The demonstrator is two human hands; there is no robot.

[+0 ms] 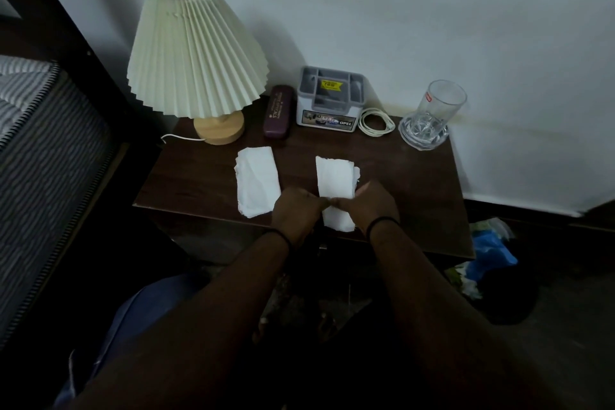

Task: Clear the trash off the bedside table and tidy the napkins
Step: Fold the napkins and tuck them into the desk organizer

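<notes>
Both forearms reach forward from the bottom of the view, each with a dark band at the wrist. The left hand (294, 210) and the right hand (369, 206) meet over the near part of the dark wooden desk (416, 183). Their fingertips come together on the right napkin (334, 176), a white folded strip lying lengthwise. Both hands pinch this napkin at about its middle; its near end reaches the front edge of the desk.

Just to the left lies the left napkin (258, 180), folded and flat on the desk, apart from the right one and not touched by either hand.

On the floor to the right of the desk sits a dark bin (509, 306) holding blue and white trash (489, 255).

Along the rear of the desk, from left to right:
- a table lamp (196, 53) with a pleated cream shade and round wooden base, its white cord trailing left;
- a maroon spectacle case (278, 111), lying closed;
- a grey-and-white organiser box (329, 100) with open compartments and a yellow sticker;
- a coiled white cable (376, 121);
- a clear glass tumbler (434, 113), upright at the far right corner.

A white wall (432, 27) stands behind the desk. A bed (36, 143) with striped bedding borders the left.
</notes>
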